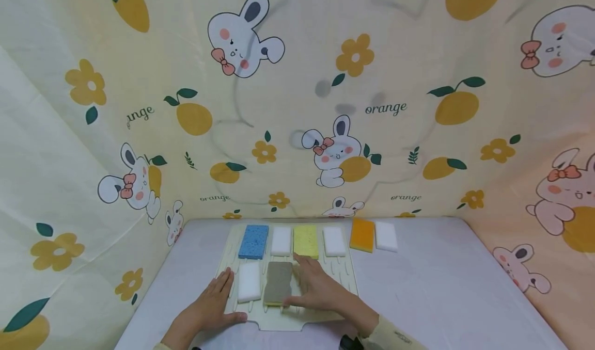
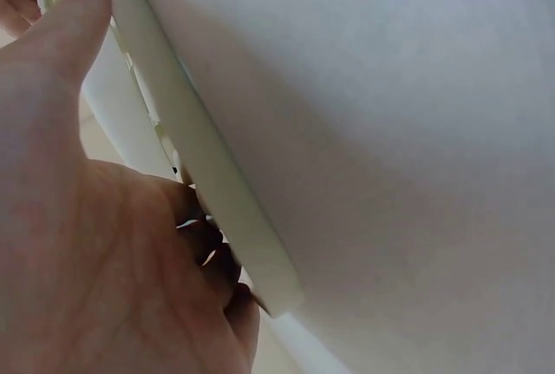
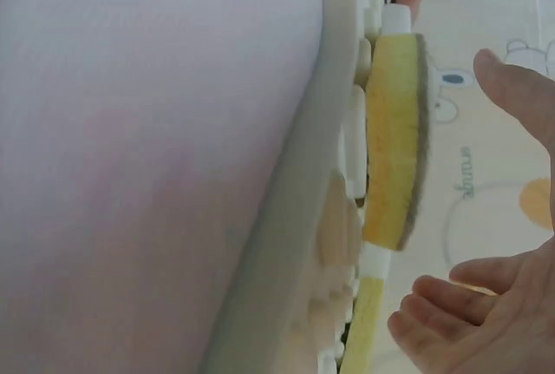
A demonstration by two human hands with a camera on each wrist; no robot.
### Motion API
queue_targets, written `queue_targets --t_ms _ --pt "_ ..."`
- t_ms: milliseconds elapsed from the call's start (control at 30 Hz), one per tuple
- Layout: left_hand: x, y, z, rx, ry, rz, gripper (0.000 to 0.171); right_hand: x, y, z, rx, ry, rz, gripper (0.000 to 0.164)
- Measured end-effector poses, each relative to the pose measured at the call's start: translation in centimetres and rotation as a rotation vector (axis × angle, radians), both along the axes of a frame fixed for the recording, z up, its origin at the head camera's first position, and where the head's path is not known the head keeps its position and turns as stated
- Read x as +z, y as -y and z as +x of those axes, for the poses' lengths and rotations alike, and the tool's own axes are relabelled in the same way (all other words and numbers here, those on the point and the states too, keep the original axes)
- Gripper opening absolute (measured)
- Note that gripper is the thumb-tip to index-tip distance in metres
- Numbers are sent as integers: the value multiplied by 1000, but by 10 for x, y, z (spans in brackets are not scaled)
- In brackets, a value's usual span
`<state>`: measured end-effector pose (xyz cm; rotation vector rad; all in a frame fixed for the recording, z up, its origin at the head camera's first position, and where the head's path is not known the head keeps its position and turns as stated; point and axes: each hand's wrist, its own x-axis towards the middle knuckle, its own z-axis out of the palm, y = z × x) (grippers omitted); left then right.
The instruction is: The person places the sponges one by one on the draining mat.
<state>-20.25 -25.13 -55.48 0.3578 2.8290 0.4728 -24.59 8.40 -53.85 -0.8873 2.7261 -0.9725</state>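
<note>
A cream ridged tray (image 1: pixel 325 311) lies on the table with sponges in two rows. My left hand (image 1: pixel 209 301) rests at its left edge, fingers stretched along the side and thumb at the front; the left wrist view shows that hand (image 2: pixel 130 244) against the tray's rim (image 2: pixel 217 192). Beside the grey-topped yellow sponge (image 1: pixel 278 283) is my right hand (image 1: pixel 321 288). Seen from the right wrist, this hand (image 3: pixel 494 305) has its thumb and fingers spread, apart from the sponge (image 3: pixel 395 140). A white sponge (image 1: pixel 249 282) lies left of the grey-topped one.
Along the tray's back row lie a blue sponge (image 1: pixel 253 241), a white sponge (image 1: pixel 281 241), a yellow sponge (image 1: pixel 305 240) and another white sponge (image 1: pixel 334 241). Right of the tray, an orange sponge (image 1: pixel 362 235) and a white sponge (image 1: pixel 386 236) lie on the table (image 1: pixel 427 288). A patterned curtain (image 1: pixel 288 92) stands behind.
</note>
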Motion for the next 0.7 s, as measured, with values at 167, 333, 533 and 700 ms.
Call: queue_targets --t_ms 167,333,533,700 --pt "2 -1 0 10 12 -2 126 3 -13 -1 -19 -32 -33 115" --pt "3 -2 0 18 16 -6 126 3 -29 -3 -48 -18 -55 110" --pt "4 -2 0 17 10 -1 125 4 -48 -5 -73 -13 -91 104" --pt "3 -2 0 17 10 -9 125 3 -64 -7 -106 -21 -93 101"
